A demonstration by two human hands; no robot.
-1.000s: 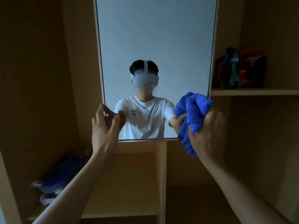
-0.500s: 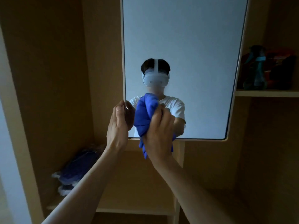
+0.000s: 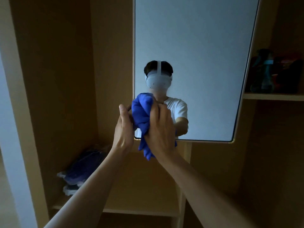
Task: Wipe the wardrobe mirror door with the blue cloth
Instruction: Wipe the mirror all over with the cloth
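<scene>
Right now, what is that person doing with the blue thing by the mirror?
A person is cleaning a wardrobe's mirror door. Their right hand grips a bunched-up blue cloth and holds it against the glass near the bottom left corner. Their left hand holds the door's left edge right beside the cloth, probably to keep the door steady. Most of the mirror lies above and to the right of the cloth.
</scene>
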